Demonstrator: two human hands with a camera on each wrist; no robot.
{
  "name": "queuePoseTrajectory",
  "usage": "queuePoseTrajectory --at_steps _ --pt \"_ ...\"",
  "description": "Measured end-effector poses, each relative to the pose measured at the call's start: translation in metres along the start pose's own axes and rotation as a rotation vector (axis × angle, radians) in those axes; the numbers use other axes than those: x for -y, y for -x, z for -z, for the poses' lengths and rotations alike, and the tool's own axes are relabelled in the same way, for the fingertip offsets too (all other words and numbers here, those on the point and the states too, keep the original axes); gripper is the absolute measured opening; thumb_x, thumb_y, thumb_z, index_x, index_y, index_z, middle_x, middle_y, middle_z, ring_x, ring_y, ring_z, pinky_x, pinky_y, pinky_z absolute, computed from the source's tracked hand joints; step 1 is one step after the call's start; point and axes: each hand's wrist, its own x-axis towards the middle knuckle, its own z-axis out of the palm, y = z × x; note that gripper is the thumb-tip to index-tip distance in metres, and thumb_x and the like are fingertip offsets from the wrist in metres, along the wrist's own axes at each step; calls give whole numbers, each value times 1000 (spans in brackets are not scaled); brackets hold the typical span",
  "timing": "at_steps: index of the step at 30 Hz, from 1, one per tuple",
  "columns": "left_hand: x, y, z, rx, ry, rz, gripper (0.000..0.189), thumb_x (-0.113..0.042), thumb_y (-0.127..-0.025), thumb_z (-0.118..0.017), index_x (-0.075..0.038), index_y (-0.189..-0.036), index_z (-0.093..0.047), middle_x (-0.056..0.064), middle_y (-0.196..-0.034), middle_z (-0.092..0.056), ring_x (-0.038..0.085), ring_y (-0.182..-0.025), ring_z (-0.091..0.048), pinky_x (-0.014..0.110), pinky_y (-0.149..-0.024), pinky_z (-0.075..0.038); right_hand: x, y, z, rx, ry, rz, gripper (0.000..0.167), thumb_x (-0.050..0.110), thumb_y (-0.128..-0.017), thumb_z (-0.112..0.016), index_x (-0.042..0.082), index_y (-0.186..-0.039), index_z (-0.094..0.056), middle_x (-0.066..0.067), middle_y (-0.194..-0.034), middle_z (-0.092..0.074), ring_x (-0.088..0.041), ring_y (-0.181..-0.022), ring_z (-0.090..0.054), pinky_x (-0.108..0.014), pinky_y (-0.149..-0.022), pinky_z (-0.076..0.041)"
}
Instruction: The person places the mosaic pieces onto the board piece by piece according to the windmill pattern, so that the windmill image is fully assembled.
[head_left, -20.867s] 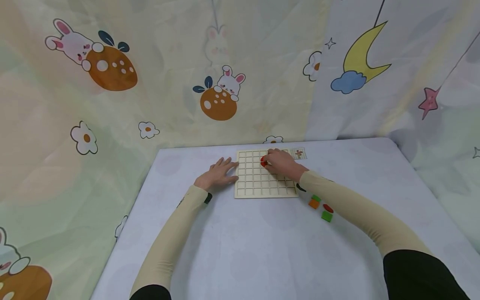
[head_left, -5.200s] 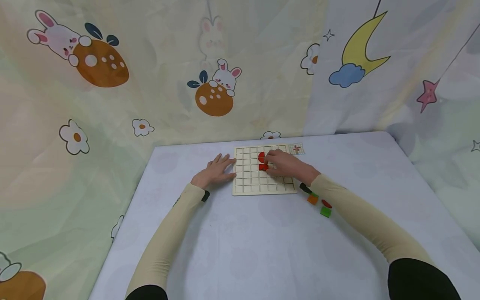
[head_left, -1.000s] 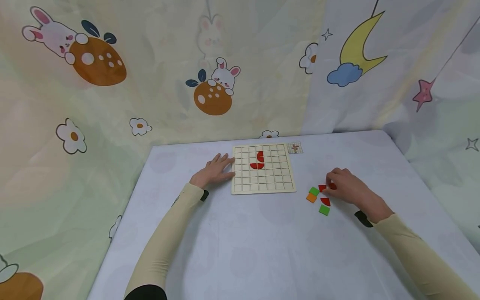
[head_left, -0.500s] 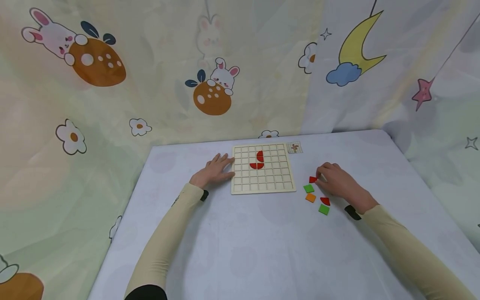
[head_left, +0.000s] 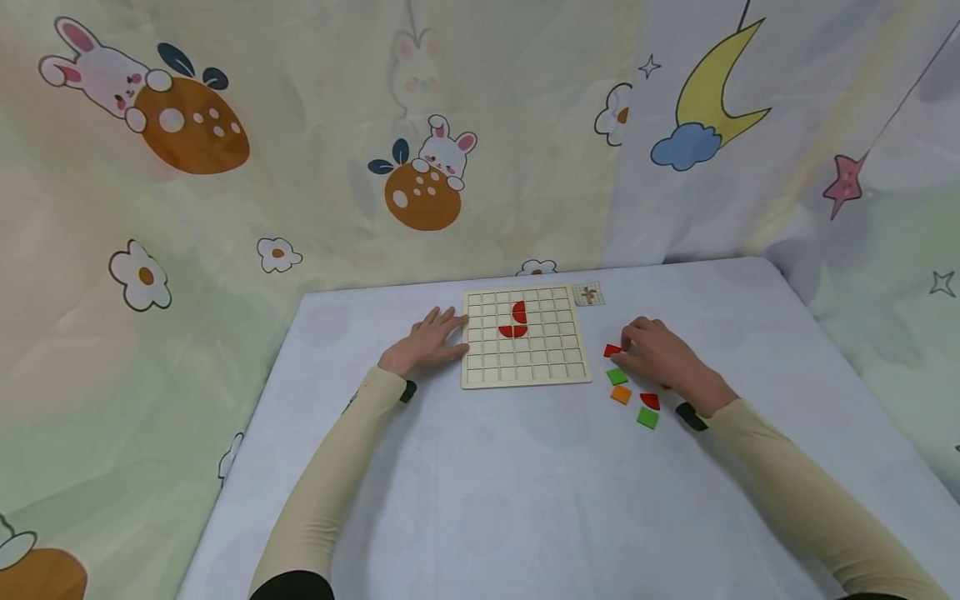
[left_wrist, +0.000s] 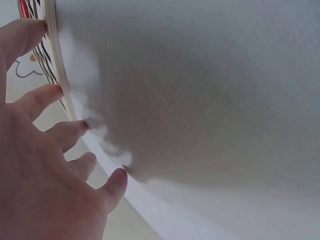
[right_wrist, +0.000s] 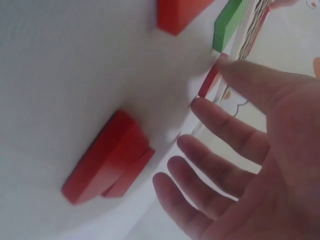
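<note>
A pale gridded board (head_left: 487,367) lies on the table, with red quarter-circle pieces (head_left: 521,332) set in its upper middle squares. My left hand (head_left: 426,343) touches the board's left edge with thumb and index finger, its fingers spread. To the right of the board, my right hand (head_left: 660,357) pinches a red piece (head_left: 612,351) between thumb and index finger. In the right wrist view this red piece (right_wrist: 212,77) is low over or on the table; which of these I cannot tell. The other fingers of that hand are extended.
Near the right hand lie a green piece (head_left: 617,377), an orange piece (head_left: 621,394), a red piece (head_left: 650,402) and another green piece (head_left: 648,418). Overlapping red pieces (right_wrist: 115,155) lie beneath the right hand. A small pattern card (head_left: 588,293) sits at the board's upper right corner.
My right hand has moved left toward the board with the red piece, and the upper green piece has shifted slightly left. More red pieces show on the board than earlier. The left hand stays put.
</note>
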Motion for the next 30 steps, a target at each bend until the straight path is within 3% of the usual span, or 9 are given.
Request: queuePoseTrajectory --at_steps 7,15,22,30 --pt "2 -1 0 -2 -11 0 72 -57 -99 -51 -29 -160 -27 5 -171 -11 32 -158 2 63 -124 -10 13 -7 -1 -23 36 -23 40 40 -91 -73 2 -100 -67 -22 -119 -59 -36 -102 -51 -47 -86 -52" --pt "4 -2 -1 0 -12 -1 72 -58 -99 -50 -30 -160 -26 5 -171 -10 32 -158 3 62 -124 -10 22 -15 2 11 57 21 22 7 -95 -59 2 -114 -67 -23 -127 -57 -40 -112 -49 -52 -100 -50" --pt "4 -3 -1 -2 -8 -2 72 -57 -99 -50 -30 -160 -25 5 -171 -9 32 -158 3 63 -124 -10 24 -21 -2 16 -24 17 37 29 -95 -68 2 -120 -65 -21 -129 -56 -38 -113 -48 -51 -97 -50" --pt "4 -5 -3 2 -9 0 72 -58 -99 -50 -30 -160 -25 5 -171 -9 31 -158 4 62 -124 -9 27 -27 -5 -23 7 40 30 25 -94 -70 0 -112 -68 -21 -122 -60 -37 -106 -51 -48 -93 -52"
